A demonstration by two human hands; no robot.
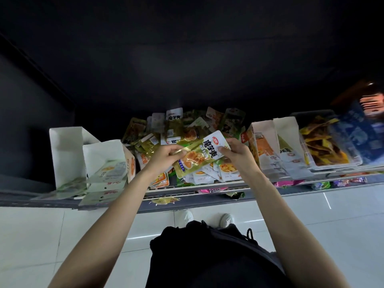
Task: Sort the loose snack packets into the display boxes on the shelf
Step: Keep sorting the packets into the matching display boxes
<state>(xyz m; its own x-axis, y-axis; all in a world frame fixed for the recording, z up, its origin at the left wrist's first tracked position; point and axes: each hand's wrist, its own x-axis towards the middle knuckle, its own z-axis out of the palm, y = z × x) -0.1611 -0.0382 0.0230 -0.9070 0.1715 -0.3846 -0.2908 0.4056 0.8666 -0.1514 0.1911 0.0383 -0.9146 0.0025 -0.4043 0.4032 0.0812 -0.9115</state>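
Pinching glossy flat foil packet (198,156)

**Shelf and its load**

The dark shelf (207,197) carries a heap of loose snack packets (187,129) at its middle. White display boxes (87,156) stand at the left, two more boxes (276,146) to the right, then a clear tray of yellow packets (324,148).

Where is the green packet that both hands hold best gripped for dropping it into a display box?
By its short ends, probably. The green packet is flat and lies slanted between the left hand and right hand, each pinching one end from its side, over the loose pile.
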